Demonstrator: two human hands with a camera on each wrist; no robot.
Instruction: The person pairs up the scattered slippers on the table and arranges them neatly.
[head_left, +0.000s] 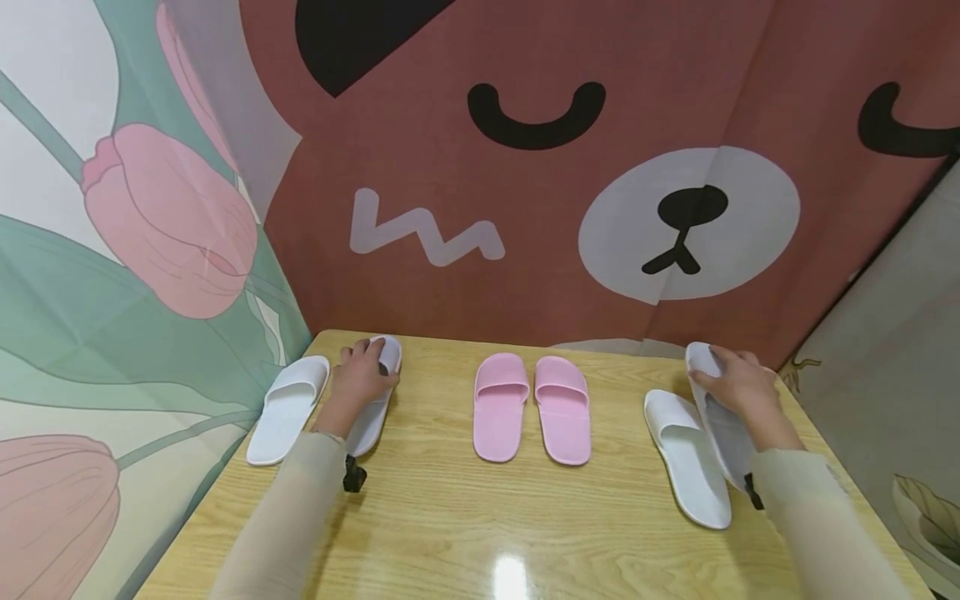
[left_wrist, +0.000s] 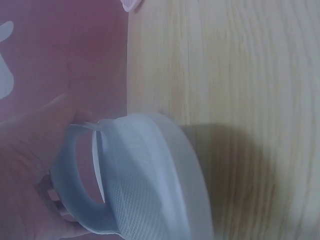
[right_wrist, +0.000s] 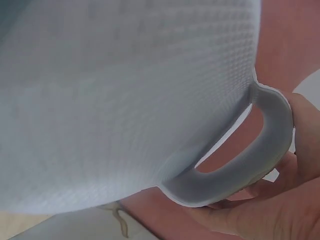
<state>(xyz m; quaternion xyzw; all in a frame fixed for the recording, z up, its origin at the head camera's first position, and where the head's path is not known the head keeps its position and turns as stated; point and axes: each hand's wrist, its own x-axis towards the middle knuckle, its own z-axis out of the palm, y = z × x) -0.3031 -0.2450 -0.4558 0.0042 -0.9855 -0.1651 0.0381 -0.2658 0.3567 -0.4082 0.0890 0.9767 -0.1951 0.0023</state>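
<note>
On the wooden counter (head_left: 465, 517), pale and glossy with a straight grain, I count six slippers in three pairs: two white ones at the left, two pink ones (head_left: 531, 406) in the middle, two white ones at the right. No brand, label or writing can be read on any of them.

Both pink slippers are smooth, moulded open-toe slides, lying flat side by side and touching along their inner edges.

At the left, one white slipper (head_left: 288, 408) lies flat near the counter's edge. Just beside it, the left hand (head_left: 360, 377) has its grip curled over the toe band of the second white slipper (head_left: 375, 417); the left wrist view shows the fingers round the band and a fine waffle weave on the cloth.

At the right, one white slipper (head_left: 686, 454) lies flat. The right hand (head_left: 738, 383) grips the other white slipper (head_left: 722, 421) by its toe end, tilted on edge against its flat partner. The right wrist view shows fingers under the looped band and the same dimpled weave.

Behind the counter hangs a reddish cloth printed with a cartoon bear face (head_left: 686, 221); at the left, a cloth with pink tulips (head_left: 172, 217).
</note>
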